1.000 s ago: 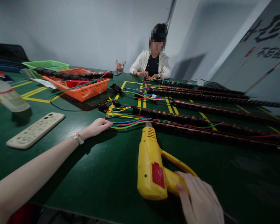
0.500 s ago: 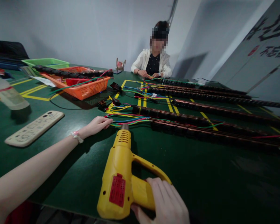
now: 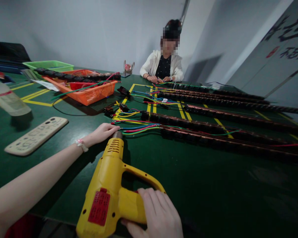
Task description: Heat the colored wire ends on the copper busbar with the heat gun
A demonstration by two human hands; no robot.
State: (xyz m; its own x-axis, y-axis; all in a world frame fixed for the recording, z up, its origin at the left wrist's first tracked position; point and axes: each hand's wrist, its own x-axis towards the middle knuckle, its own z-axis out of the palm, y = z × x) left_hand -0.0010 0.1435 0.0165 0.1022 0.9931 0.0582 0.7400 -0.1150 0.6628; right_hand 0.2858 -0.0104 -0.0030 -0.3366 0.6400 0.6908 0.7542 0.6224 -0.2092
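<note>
My right hand (image 3: 159, 211) is wrapped around the handle of a yellow heat gun (image 3: 108, 175). The gun's metal nozzle points up and away, close to the fingers of my left hand (image 3: 104, 131). Those fingers are closed on the ends of coloured wires (image 3: 144, 128) in blue, red, yellow and green; the tips inside the grip are hidden. To the right, the wires run into a long black and copper-coloured strip (image 3: 201, 140) lying on the green table (image 3: 188, 185).
Several similar strips (image 3: 213, 115) lie farther back. At left are a phone (image 3: 37, 135), a plastic bottle (image 3: 8, 99), an orange basket (image 3: 94, 94) and a green basket (image 3: 54, 66). Across the table sits a person (image 3: 162, 67) with both hands on wires.
The heat gun in my right hand has shifted left, bringing its nozzle from below the wires to beside my left fingertips. My left hand stays nearly still on the wires.
</note>
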